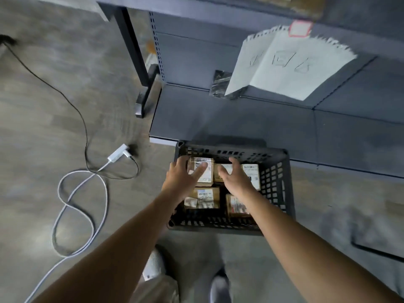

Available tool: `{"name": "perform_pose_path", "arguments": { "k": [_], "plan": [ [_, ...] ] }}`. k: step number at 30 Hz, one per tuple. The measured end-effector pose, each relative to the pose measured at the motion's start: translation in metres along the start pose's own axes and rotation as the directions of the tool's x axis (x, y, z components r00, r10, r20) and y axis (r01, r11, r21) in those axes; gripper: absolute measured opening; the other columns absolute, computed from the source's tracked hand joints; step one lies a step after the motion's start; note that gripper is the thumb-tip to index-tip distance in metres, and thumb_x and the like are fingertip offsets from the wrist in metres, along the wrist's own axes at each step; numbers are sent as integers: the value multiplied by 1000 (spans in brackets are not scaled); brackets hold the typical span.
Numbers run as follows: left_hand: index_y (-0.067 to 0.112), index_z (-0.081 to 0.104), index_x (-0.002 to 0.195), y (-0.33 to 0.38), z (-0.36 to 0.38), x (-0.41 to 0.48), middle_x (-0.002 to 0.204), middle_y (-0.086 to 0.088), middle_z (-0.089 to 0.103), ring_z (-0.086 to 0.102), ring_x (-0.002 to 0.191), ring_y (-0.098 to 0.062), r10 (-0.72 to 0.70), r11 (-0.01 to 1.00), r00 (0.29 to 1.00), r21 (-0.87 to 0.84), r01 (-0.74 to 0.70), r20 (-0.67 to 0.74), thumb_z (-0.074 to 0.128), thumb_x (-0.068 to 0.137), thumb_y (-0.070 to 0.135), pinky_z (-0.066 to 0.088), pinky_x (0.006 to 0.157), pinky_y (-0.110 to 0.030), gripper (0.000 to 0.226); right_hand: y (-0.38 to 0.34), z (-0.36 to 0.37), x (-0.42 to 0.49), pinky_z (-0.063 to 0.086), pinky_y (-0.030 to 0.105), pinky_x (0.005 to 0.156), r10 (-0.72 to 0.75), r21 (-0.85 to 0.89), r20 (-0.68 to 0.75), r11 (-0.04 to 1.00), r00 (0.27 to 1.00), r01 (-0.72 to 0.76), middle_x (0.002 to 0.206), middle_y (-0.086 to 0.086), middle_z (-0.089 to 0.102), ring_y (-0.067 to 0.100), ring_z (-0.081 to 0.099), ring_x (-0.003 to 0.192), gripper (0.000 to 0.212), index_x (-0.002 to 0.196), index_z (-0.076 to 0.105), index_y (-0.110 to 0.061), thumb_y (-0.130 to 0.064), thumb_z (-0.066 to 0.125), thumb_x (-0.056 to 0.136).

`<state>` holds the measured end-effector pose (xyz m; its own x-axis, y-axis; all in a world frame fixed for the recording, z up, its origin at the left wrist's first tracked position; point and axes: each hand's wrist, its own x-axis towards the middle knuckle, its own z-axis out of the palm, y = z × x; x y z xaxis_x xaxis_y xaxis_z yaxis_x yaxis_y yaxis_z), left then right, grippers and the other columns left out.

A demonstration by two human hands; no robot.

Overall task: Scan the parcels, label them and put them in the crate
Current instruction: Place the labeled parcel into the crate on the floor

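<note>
Over on the left of the floor we've got a white cable (80, 204) looped in a figure eight, running up to a white adapter (119, 155) with a thin black cable (65, 99) snaking away from it. Moving right, the black crate (275, 182) sits on the floor right against the front edge of the grey shelf unit (240, 119). It holds four brown labelled parcels laid flat, one per corner. Our left hand (182, 178) is over the parcel in the far-left corner (207, 180), fingers spread and mostly straight, gripping nothing. The near-left parcel (202, 197) lies just below it, label up. Our right hand (235, 174) is arched over the parcel in the far-right corner (251, 171), fingers splayed and a bit bent but not closed round it. It's blurry, so we honestly can't tell if either hand is touching the cardboard. The near-right parcel (237, 206) is partly hidden by our right forearm. Further right and up, a torn-edged sheet of paper (290, 64) hangs on the shelf unit with scribbles we can't read.
</note>
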<state>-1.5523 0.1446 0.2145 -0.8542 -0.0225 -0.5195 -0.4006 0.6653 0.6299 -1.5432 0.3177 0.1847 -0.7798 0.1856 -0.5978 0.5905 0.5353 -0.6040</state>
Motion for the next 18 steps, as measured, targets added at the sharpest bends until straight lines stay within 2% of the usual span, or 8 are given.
{"name": "perform_pose_path", "arguments": {
  "k": [4, 8, 11, 14, 16, 18],
  "plan": [
    [24, 36, 141, 58, -82, -80, 140, -10, 41, 43, 128, -31, 22, 998, 998, 59, -19, -52, 34, 63, 87, 41, 101, -49, 101, -73, -63, -88, 33, 38, 109, -152, -94, -19, 984, 988, 150, 158, 6, 30, 26, 36, 141, 68, 153, 25, -23, -52, 51, 97],
    [24, 33, 146, 109, -162, -160, 148, -12, 34, 34, 136, -33, 98, 981, 988, 176, -77, -117, 31, 58, 88, 36, 106, -51, 109, -144, -113, -172, 37, 46, 111, -283, -200, -18, 941, 959, 273, 158, 7, 27, 28, 35, 141, 70, 153, 21, -26, -58, 46, 96],
    [27, 31, 147, 130, -215, -205, 148, -9, 34, 35, 134, -32, 199, 952, 960, 273, -141, -199, 32, 63, 88, 38, 102, -49, 103, -191, -135, -220, 37, 47, 111, -393, -238, -24, 895, 919, 376, 155, 10, 30, 29, 36, 140, 69, 153, 22, -23, -57, 44, 96],
    [30, 30, 147, 135, -262, -242, 148, -6, 34, 35, 134, -30, 296, 912, 911, 370, -179, -289, 47, 79, 75, 40, 100, -46, 83, -238, -140, -259, 35, 44, 109, -484, -234, -23, 853, 875, 466, 155, 12, 32, 30, 36, 140, 66, 153, 25, -20, -52, 46, 98],
    [30, 29, 147, 132, -291, -266, 149, -5, 34, 33, 135, -29, 322, 893, 891, 414, -174, -319, 49, 79, 74, 39, 102, -46, 83, -269, -135, -281, 34, 44, 112, -524, -239, 7, 826, 852, 510, 157, 11, 30, 29, 33, 142, 65, 153, 26, -20, -49, 46, 98],
    [29, 30, 147, 126, -320, -289, 149, -4, 35, 33, 135, -29, 317, 894, 884, 420, -156, -345, 39, 73, 81, 38, 104, -46, 91, -299, -126, -301, 33, 47, 113, -564, -266, 38, 790, 825, 553, 158, 9, 29, 28, 31, 143, 64, 153, 25, -21, -49, 45, 99]
  ]
}}
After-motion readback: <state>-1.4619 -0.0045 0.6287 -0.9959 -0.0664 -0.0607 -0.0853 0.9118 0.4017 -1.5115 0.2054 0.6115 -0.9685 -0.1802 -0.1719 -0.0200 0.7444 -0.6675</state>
